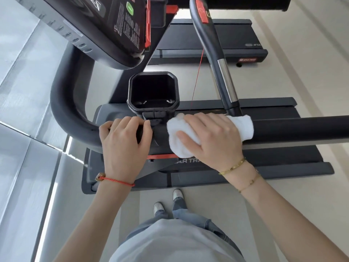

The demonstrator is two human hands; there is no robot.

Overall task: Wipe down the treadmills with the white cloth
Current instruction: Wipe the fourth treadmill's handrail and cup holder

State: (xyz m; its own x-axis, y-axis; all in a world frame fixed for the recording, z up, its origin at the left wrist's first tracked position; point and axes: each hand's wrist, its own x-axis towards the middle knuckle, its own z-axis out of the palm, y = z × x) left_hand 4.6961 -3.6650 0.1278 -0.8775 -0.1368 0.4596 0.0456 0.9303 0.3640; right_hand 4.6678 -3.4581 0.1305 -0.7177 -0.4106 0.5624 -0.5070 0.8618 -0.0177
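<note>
Head view looks straight down past the person's torso onto a dark grey and black treadmill with red trim [273, 129], whose handrail runs across the middle of the frame. The folded white terry cloth [181, 137] lies draped over that black padded handrail [302, 129], just right of frame centre. The right hand [213, 137] lies flat on top of the cloth with fingers spread and straight, pressing it against the rail; nothing is pinched. The left hand [124, 140], left of centre, has its fingers curled over the rail where it bends up toward the console, so it is clamped on the bar and steadies the person.

The cloth's long axis lies along the rail, running left to right across the frame, with one bunched end toward the square black cup holder [153, 91] and the other end wrapped over the rail toward the right edge.

As for progress, I judge the work to be in mid-course: the cloth sits at the inner end of the rail, and the long stretch of rail toward the right edge looks yet to be covered. No clear mark of wiping shows on any surface, so what has been cleaned cannot be told. A second black treadmill deck [217, 36] in the upper part of the frame also appears to remain.
</note>
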